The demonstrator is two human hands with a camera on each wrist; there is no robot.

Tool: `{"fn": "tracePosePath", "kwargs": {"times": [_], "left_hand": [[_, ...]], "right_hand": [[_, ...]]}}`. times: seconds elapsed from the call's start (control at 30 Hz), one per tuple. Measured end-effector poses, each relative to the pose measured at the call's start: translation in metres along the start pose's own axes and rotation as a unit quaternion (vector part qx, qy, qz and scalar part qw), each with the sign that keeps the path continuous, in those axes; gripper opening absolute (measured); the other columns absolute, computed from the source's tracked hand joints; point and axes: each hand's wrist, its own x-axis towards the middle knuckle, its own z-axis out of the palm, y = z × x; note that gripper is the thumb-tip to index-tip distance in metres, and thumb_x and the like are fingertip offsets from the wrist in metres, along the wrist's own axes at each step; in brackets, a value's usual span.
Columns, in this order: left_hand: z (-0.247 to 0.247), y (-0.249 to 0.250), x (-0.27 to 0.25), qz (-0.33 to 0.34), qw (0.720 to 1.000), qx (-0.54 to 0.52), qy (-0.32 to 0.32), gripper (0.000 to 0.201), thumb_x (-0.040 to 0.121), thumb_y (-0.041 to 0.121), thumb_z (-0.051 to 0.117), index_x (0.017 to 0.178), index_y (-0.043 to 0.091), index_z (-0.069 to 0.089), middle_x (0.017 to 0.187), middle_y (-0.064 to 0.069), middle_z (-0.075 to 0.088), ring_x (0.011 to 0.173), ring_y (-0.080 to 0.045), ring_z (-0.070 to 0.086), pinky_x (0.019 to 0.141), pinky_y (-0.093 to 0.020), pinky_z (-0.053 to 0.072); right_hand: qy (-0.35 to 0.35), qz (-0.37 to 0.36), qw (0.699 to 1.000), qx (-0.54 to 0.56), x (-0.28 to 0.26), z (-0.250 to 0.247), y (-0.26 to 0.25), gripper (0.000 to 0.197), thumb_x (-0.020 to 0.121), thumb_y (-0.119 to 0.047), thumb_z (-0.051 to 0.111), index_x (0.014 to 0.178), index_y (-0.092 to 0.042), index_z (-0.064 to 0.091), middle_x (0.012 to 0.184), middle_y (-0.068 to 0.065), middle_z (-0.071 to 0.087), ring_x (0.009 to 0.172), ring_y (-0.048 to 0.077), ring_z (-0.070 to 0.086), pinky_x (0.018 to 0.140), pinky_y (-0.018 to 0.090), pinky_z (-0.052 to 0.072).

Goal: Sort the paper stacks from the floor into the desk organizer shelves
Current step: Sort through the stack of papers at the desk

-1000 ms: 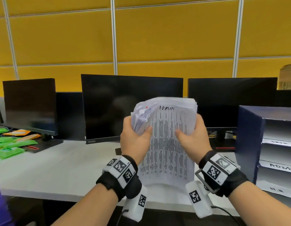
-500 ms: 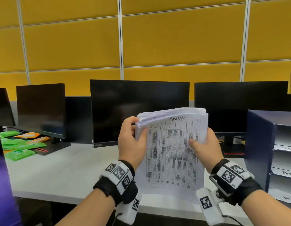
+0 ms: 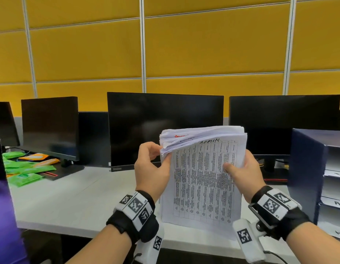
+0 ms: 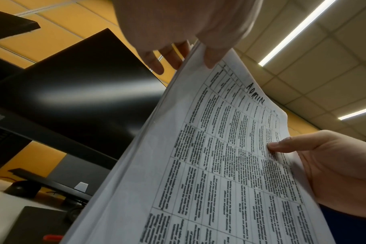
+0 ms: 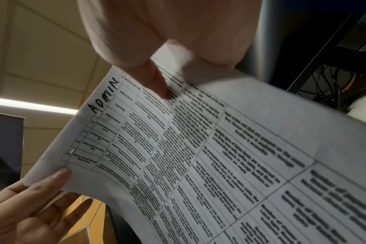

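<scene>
Above the desk's (image 3: 74,202) front edge, both hands grip the upright stack (image 3: 201,180) marked ADMIN, left hand (image 3: 152,168) thumbing its top corner, right hand (image 3: 241,172) pinching its side; judged next: slide it into the organizer's (image 3: 306,168) matching shelf.

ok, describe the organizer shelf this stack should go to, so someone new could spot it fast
On the right end of the white desk stands a dark blue organizer with stacked white shelves. Go down to the shelf whose front edge reads "AD…", cut off by the frame. That lettering matches the "ADMIN" written atop the paper stack; the labels on the shelves above and below can't be read fully.
</scene>
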Motion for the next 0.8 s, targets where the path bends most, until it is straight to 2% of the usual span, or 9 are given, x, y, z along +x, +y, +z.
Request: {"fn": "tracePosePath", "kwargs": {"times": [0.1, 0.17, 0.27, 0.33, 0.4, 0.5, 0.63, 0.7, 0.8], "left_hand": [[-0.001, 0.002, 0.002, -0.005, 1.0, -0.009, -0.028, 0.029, 0.083, 0.027, 0.074, 0.1, 0.036, 0.052, 0.096, 0.023, 0.058, 0.096, 0.01, 0.054, 0.074, 0.001, 0.041], [-0.002, -0.002, 0.005, 0.016, 0.998, -0.002, -0.06, 0.026, 0.083, 0.032, 0.072, 0.105, 0.034, 0.058, 0.103, 0.02, 0.059, 0.1, 0.003, 0.055, 0.078, -0.006, 0.043], [-0.004, -0.006, 0.009, 0.039, 0.993, 0.007, -0.111, 0.029, 0.081, 0.058, 0.062, 0.1, 0.037, 0.064, 0.111, 0.02, 0.05, 0.109, -0.002, 0.05, 0.087, -0.016, 0.045], [-0.005, -0.005, 0.011, 0.027, 0.993, -0.012, -0.117, 0.04, 0.08, 0.065, 0.049, 0.095, 0.032, 0.068, 0.119, 0.018, 0.046, 0.117, -0.003, 0.045, 0.095, -0.019, 0.041], [-0.007, -0.005, 0.014, 0.035, 0.992, -0.006, -0.12, 0.052, 0.081, 0.064, 0.041, 0.093, 0.023, 0.072, 0.128, 0.014, 0.046, 0.12, -0.003, 0.041, 0.097, -0.011, 0.031], [-0.009, -0.003, 0.02, 0.051, 0.989, 0.04, -0.136, 0.059, 0.084, 0.064, 0.032, 0.094, 0.021, 0.072, 0.129, 0.023, 0.043, 0.113, 0.004, 0.036, 0.089, -0.006, 0.024], [-0.011, -0.005, 0.031, 0.06, 0.984, 0.082, -0.148, 0.062, 0.086, 0.065, 0.026, 0.098, 0.02, 0.069, 0.132, 0.016, 0.047, 0.116, -0.007, 0.036, 0.097, -0.025, 0.031], [-0.014, -0.006, 0.036, 0.069, 0.981, 0.098, -0.156, 0.064, 0.089, 0.065, 0.023, 0.104, 0.023, 0.069, 0.125, 0.016, 0.055, 0.115, -0.012, 0.041, 0.098, -0.035, 0.036], [-0.017, 0.0, 0.04, 0.067, 0.978, 0.102, -0.171, 0.061, 0.09, 0.063, 0.021, 0.094, 0.025, 0.069, 0.095, 0.019, 0.06, 0.1, -0.017, 0.047, 0.089, -0.045, 0.041]], "right_hand": [[0.0, 0.001, 1.0, 0.001, 0.0, 0.0, 0.0, 0.039, 0.085, 0.002, 0.061, 0.116, -0.02, 0.05, 0.101, -0.007, 0.06, 0.09, 0.006, 0.059, 0.066, 0.023, 0.048], [0.0, 0.003, 1.0, 0.003, 0.0, 0.0, 0.0, 0.039, 0.085, 0.002, 0.061, 0.115, -0.021, 0.05, 0.101, -0.007, 0.061, 0.091, 0.007, 0.059, 0.069, 0.025, 0.049], [0.0, 0.002, 1.0, 0.008, -0.001, 0.0, -0.001, 0.039, 0.085, 0.003, 0.061, 0.114, -0.021, 0.05, 0.101, -0.007, 0.061, 0.091, 0.006, 0.059, 0.071, 0.026, 0.049], [-0.002, -0.001, 1.0, 0.013, -0.001, 0.001, -0.002, 0.039, 0.085, 0.004, 0.061, 0.113, -0.021, 0.049, 0.099, -0.007, 0.06, 0.09, 0.006, 0.059, 0.07, 0.025, 0.049], [-0.004, -0.003, 1.0, 0.016, -0.002, 0.0, -0.003, 0.038, 0.085, 0.004, 0.061, 0.112, -0.021, 0.049, 0.099, -0.007, 0.061, 0.089, 0.005, 0.059, 0.071, 0.025, 0.05], [-0.016, -0.006, 1.0, 0.019, -0.003, -0.001, -0.003, 0.04, 0.086, 0.004, 0.06, 0.112, -0.024, 0.049, 0.1, -0.008, 0.061, 0.09, 0.006, 0.059, 0.069, 0.023, 0.048], [-0.027, -0.014, 0.999, 0.028, -0.005, -0.003, -0.003, 0.04, 0.086, 0.003, 0.06, 0.108, -0.028, 0.049, 0.104, -0.006, 0.062, 0.094, 0.008, 0.06, 0.07, 0.024, 0.049], [-0.036, -0.017, 0.999, 0.036, -0.006, -0.003, -0.003, 0.042, 0.085, 0.004, 0.06, 0.104, -0.032, 0.05, 0.105, -0.005, 0.062, 0.097, 0.01, 0.061, 0.074, 0.028, 0.051], [-0.038, -0.021, 0.998, 0.038, -0.006, -0.004, -0.003, 0.042, 0.084, 0.004, 0.061, 0.102, -0.033, 0.051, 0.107, -0.002, 0.063, 0.099, 0.012, 0.062, 0.077, 0.031, 0.052]]}}
